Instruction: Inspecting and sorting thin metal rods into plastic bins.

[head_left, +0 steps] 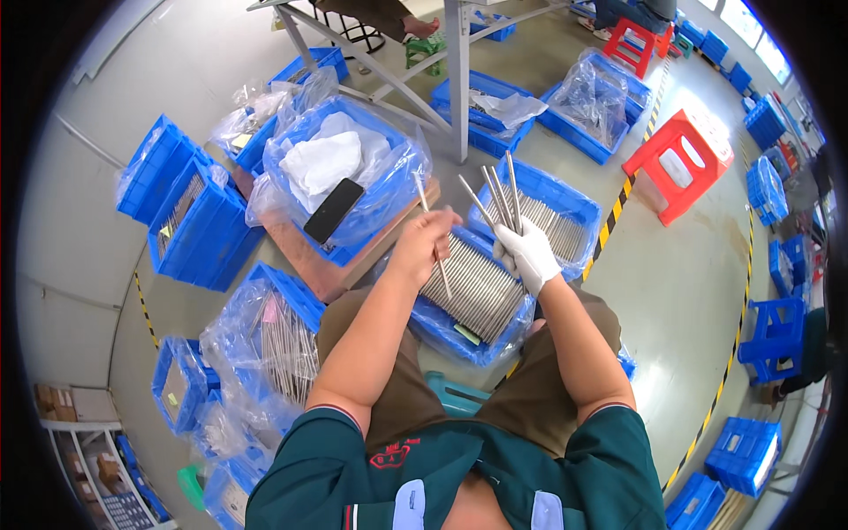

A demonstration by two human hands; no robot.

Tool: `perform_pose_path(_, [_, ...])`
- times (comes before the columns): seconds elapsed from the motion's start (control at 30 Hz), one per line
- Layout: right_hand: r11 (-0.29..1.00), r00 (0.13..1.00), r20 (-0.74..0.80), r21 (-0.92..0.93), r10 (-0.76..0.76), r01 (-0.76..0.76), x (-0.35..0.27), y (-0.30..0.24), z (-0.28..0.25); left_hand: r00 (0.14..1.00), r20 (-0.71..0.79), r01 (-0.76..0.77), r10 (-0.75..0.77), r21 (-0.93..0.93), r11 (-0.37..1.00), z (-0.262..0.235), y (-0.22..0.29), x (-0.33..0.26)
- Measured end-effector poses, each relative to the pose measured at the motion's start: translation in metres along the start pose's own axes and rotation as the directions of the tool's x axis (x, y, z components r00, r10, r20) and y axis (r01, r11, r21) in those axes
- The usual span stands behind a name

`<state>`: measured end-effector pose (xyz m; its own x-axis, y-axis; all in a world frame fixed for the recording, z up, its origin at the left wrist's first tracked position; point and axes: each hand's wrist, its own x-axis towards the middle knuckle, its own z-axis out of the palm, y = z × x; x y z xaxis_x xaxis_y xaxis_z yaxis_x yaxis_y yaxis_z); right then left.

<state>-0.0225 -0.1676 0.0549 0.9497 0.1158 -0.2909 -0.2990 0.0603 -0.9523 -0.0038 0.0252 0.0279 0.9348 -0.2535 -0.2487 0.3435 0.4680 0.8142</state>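
Both hands are up over the crate in front of my knees. Left hand (pixel 424 243), bare, is pinched shut around one thin metal rod (pixel 433 238) that runs from above my knuckles down past my wrist. Right hand (pixel 527 254), in a white glove, grips a small fan of rods (pixel 499 196) with their tips spreading upward. Under both hands sits the blue crate (pixel 446 331) lined with clear plastic, with a flat layer of the same rods (pixel 473 291) lying side by side. Just behind it, a second blue crate (pixel 579 205) holds more rods. To my left, a plastic-lined bin (pixel 287 291) with loose rods, and on a wooden block a bin with white bags and a dark phone (pixel 334 210). Red stool (pixel 680 159) stands off to the right on the floor.
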Motion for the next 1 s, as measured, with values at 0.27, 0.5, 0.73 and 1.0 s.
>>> perform_pose_path(0.27, [0.998, 0.990, 0.134, -0.034, 0.053, -0.049, -0.010, 0.009, 0.013, 0.999, -0.037, -0.035, 0.020, -0.510, 0.859, -0.009, -0.009, 0.017])
perform_pose_path(0.5, [0.999, 0.998, 0.069, 0.031, 0.008, -0.011, -0.011, 0.009, 0.016, 1.000, -0.014, -0.025, 0.022, -0.476, 0.879, 0.006, -0.016, 0.012])
perform_pose_path(0.73, [0.988, 0.991, -0.065, 0.089, -0.117, 0.122, 0.002, 0.012, 0.027, 1.000, -0.008, 0.015, -0.019, -0.370, 0.929, 0.031, -0.037, 0.005])
perform_pose_path(1.0, [0.983, 0.992, -0.060, 0.139, -0.109, 0.116, 0.000, 0.013, 0.026, 1.000, 0.015, -0.020, 0.024, -0.220, 0.975, 0.033, -0.033, -0.004])
